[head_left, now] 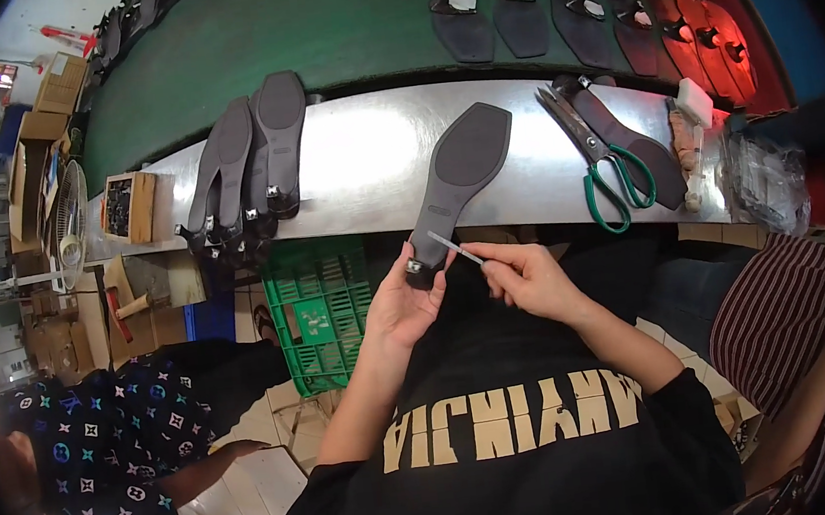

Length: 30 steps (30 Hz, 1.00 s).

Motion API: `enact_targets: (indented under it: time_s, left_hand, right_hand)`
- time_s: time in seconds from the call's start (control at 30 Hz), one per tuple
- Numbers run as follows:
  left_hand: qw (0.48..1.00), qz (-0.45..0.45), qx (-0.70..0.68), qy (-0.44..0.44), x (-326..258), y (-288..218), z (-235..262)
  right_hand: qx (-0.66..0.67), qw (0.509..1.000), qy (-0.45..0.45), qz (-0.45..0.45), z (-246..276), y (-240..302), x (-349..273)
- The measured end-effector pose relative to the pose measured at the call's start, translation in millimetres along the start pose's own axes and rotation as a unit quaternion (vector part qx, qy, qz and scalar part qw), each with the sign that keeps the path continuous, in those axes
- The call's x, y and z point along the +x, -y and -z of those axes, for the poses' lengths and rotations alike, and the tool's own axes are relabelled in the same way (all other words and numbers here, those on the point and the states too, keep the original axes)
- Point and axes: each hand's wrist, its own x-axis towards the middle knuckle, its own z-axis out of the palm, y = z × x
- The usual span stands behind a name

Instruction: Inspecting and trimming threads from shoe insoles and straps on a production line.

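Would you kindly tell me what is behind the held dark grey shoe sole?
Behind the dark grey sole in the left hand, the shiny metal bench shows; the patch covered and the sole's far face are hidden.

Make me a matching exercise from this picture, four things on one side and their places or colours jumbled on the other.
Things:
1. Dark sole at centre
2. Slim pale tool
3. Scissors
4. Wooden box

Places or colours:
A. Green handles
B. Left end of the metal bench
C. In the left hand
D. In the right hand

Pairs: 1-C, 2-D, 3-A, 4-B.
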Motion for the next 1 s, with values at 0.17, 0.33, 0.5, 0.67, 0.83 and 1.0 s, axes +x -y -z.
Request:
enact_targets:
  time_s: [0.17, 0.33, 0.5, 0.67, 0.83, 1.0]
  left_hand:
    - [0.996, 0.038, -0.071, -0.037, 2.4, 7.2, -2.3]
    - [0.995, 0.045, -0.040, -0.074, 9.4, 13.2, -13.5]
    - [0.998, 0.005, 0.041, -0.050, 3.6, 13.9, -25.5]
    - [0.988, -0.071, 0.136, 0.002, -2.5, 18.4, -41.4]
    - [0.904, -0.303, 0.286, -0.100, -2.1, 15.5, -53.2]
    - [0.813, -0.475, 0.336, -0.022, -0.6, 18.9, -55.5]
  right_hand:
    - [0.181, 0.975, 0.084, -0.099, -17.8, 8.8, -11.9]
    - [0.155, 0.988, 0.018, -0.003, -31.2, -18.1, -12.3]
    - [0.125, 0.992, 0.033, 0.001, -6.6, 0.5, -1.1]
    - [0.411, 0.898, 0.100, -0.119, 23.4, 13.8, 3.1]
    - [0.204, 0.964, 0.090, -0.142, 10.7, 38.7, -8.6]
    - [0.197, 0.968, 0.120, -0.098, -6.1, 40.4, -11.0]
